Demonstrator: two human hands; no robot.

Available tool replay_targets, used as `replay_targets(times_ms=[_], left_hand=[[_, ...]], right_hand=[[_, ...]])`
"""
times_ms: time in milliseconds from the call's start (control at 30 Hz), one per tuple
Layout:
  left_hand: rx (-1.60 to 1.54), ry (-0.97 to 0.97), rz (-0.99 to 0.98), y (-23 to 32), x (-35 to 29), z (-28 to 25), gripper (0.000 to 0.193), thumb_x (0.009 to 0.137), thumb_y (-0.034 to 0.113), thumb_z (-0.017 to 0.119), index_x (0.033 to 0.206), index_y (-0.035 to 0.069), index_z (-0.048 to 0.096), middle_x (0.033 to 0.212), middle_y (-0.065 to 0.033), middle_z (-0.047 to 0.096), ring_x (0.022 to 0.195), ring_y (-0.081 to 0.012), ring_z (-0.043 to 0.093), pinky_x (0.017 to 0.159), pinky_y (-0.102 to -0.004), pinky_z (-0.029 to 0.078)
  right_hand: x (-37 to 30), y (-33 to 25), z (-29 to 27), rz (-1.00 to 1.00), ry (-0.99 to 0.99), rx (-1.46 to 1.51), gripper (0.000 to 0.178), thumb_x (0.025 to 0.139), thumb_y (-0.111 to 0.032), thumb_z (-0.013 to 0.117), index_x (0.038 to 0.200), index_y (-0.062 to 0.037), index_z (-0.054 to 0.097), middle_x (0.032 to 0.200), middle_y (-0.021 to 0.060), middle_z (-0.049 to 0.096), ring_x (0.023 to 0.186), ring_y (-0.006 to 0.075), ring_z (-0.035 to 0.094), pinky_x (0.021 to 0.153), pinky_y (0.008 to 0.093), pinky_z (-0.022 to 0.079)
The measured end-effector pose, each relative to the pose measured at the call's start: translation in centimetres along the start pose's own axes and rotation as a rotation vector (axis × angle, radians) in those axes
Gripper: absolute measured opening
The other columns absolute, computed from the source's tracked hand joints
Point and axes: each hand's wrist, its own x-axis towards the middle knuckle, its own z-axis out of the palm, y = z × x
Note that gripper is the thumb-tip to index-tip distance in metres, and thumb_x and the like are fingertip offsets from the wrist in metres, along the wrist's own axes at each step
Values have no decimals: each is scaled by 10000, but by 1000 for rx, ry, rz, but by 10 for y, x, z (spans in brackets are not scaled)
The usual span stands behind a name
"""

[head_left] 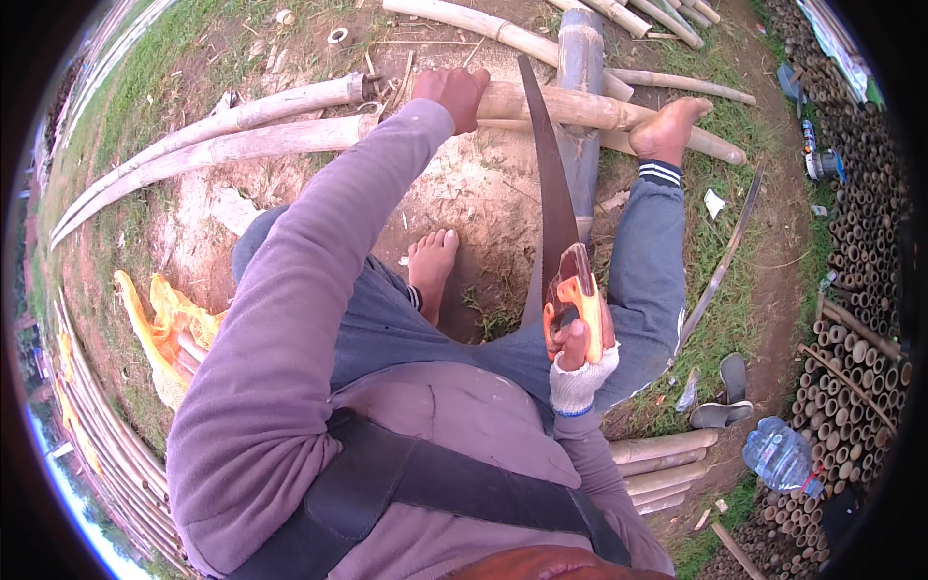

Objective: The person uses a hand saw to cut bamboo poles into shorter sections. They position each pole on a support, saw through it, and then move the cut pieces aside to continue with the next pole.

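My right hand [582, 340], in a white glove with bare fingers, is closed round the orange handle of a handsaw [553, 164]. The brown toothed blade points away from me and crosses a pale bamboo pole [604, 108]. Whether the teeth touch the pole cannot be made out. My left hand [452, 97] is wrapped round the pole's left part. Beneath it, a thick greyish bamboo post [582, 169] lies crosswise as a support. My bare right foot [667, 130] presses on the pole at the right, and my left foot [432, 263] rests on the ground.
Two long bamboo poles [242, 135] curve away to the left. Stacked cut bamboo [860, 377] lines the right side, by a clear plastic bottle [781, 456] and dark sandals [723, 411]. An orange net sack [174, 314] lies at the left, and cut lengths [662, 464] lie at lower right.
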Motion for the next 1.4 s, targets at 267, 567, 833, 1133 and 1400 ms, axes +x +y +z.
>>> replay_targets(times_ms=[267,567,833,1133,1400], left_hand=[[-11,43,39,7,3,4,540,874,271,809,1365,146,620,1232,-176,757,1149,-379,755,968,-494,606],[-68,116,41,7,2,-2,568,867,249,819,1406,188,648,1282,-130,767,1247,-328,725,1027,-474,593],[-60,133,119,23,18,4,564,883,269,815,1408,167,638,1198,-119,789,1145,-313,764,979,-455,610],[-30,8,54,24,29,-1,591,867,324,837,1395,156,630,1202,-146,788,1143,-351,763,966,-473,607],[20,4,71,25,43,-3,681,835,362,813,1453,173,600,1208,-189,776,1147,-374,755,962,-482,609]], right_hand=[[83,38,42,-198,84,41,407,1087,-136,685,1429,69,603,1186,116,731,973,139,711,812,273,604],[88,48,53,-236,154,-12,417,1054,-205,747,1379,37,650,1059,74,732,867,118,658,772,274,545],[90,37,33,-229,154,-44,448,1076,-244,720,1422,25,625,999,34,696,764,51,612,678,229,532],[89,16,42,-103,72,212,542,1085,-264,701,1520,10,527,1128,85,690,784,61,610,654,214,510],[44,3,19,-264,196,-140,462,1092,-220,695,1408,101,592,1226,160,715,1048,187,699,910,319,577]])
